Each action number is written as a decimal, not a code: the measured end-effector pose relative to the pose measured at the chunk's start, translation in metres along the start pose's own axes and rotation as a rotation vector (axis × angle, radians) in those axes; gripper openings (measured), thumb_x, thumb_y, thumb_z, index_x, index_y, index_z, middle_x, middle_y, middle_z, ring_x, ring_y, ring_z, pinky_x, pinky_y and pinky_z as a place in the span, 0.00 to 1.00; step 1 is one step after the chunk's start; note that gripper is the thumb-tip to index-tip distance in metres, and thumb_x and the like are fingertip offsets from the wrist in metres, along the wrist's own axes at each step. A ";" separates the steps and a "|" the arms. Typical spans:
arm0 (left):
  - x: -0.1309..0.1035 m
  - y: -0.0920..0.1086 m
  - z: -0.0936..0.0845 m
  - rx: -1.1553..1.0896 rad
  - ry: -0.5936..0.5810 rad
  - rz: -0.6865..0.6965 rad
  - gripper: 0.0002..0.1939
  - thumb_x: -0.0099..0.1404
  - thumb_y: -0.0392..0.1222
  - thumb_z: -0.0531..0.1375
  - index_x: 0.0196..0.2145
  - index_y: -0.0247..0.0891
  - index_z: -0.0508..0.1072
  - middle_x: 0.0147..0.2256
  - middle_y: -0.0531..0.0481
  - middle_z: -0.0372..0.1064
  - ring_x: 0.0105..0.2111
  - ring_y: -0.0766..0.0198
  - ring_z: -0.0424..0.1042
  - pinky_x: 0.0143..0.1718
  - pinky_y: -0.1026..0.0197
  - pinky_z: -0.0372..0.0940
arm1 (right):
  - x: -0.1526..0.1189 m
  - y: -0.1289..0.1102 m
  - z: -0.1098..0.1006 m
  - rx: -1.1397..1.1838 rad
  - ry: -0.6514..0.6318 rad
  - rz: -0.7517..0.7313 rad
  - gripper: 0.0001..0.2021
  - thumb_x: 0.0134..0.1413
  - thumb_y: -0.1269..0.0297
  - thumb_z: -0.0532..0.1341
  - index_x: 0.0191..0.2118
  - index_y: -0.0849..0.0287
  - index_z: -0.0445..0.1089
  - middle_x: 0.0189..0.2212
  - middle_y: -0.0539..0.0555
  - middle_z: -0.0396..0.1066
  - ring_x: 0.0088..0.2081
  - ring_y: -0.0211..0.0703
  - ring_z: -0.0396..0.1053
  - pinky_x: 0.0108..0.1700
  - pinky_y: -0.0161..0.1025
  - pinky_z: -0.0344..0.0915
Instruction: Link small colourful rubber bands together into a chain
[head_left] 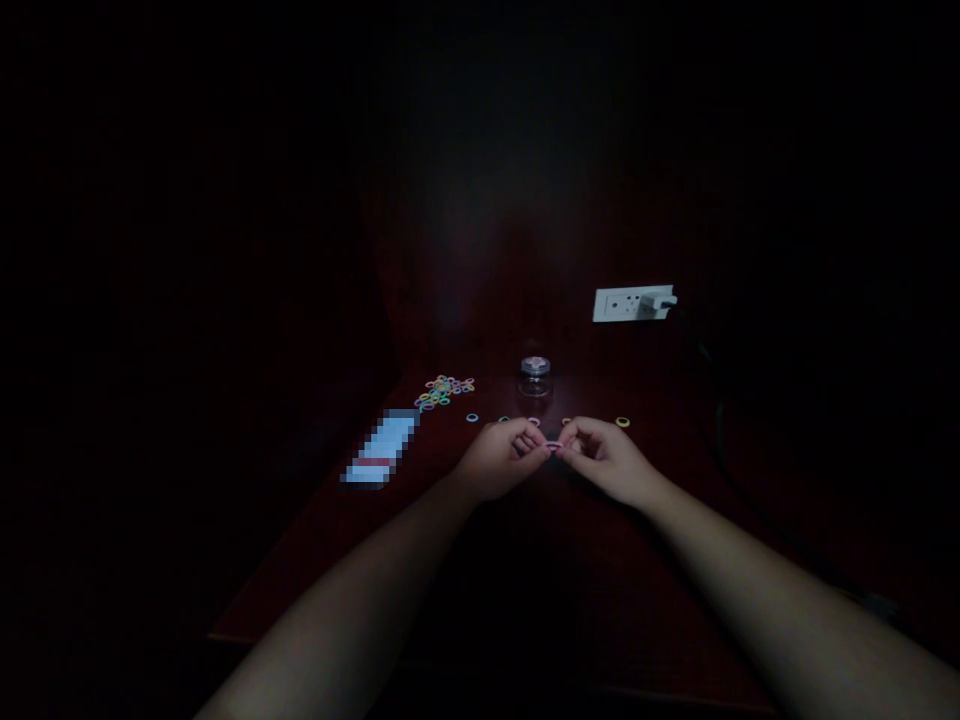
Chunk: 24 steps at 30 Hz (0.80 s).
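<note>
A small pinkish hair tie [553,445] is pinched between my two hands above the dark red table. My left hand [501,458] grips its left side with thumb and fingers. On the opposite side, my right hand [609,458] holds it the same way. Just beyond my hands lies a loose row of hair ties: a blue one [472,418], a green one [504,420], a pink one [534,422], a reddish one [566,422] and a yellow one [622,422]. My fingers partly cover some of them.
A pile of colourful hair ties [444,392] lies at the back left, near a lit, blurred phone [381,448]. Behind my hands stands a clear lidded jar [535,376]. A wall socket [634,303] holds a plugged-in charger, with a dark cable running down the right side.
</note>
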<state>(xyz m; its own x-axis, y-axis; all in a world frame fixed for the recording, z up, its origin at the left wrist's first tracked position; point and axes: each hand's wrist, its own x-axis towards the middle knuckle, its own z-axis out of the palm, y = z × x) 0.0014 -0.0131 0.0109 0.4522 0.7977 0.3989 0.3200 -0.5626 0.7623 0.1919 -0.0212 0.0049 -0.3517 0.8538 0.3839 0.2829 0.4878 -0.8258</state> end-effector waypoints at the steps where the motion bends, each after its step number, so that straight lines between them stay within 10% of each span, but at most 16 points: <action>1: 0.000 0.000 0.000 -0.004 0.000 -0.002 0.10 0.59 0.45 0.60 0.32 0.34 0.71 0.28 0.51 0.69 0.27 0.70 0.66 0.28 0.68 0.62 | 0.000 0.000 0.000 0.005 -0.002 0.003 0.09 0.50 0.60 0.61 0.29 0.60 0.65 0.17 0.44 0.55 0.20 0.33 0.51 0.23 0.33 0.49; 24: 0.001 -0.004 0.001 -0.018 -0.031 -0.002 0.11 0.59 0.45 0.60 0.33 0.34 0.71 0.28 0.51 0.68 0.26 0.71 0.64 0.26 0.69 0.61 | 0.001 -0.002 0.001 0.009 0.005 -0.002 0.08 0.49 0.62 0.61 0.28 0.60 0.64 0.17 0.44 0.55 0.20 0.32 0.51 0.23 0.32 0.48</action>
<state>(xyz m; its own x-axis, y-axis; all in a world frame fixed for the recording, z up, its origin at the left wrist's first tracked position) 0.0015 -0.0108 0.0076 0.4770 0.7917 0.3816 0.3057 -0.5565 0.7725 0.1905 -0.0215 0.0061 -0.3483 0.8535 0.3876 0.2736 0.4881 -0.8288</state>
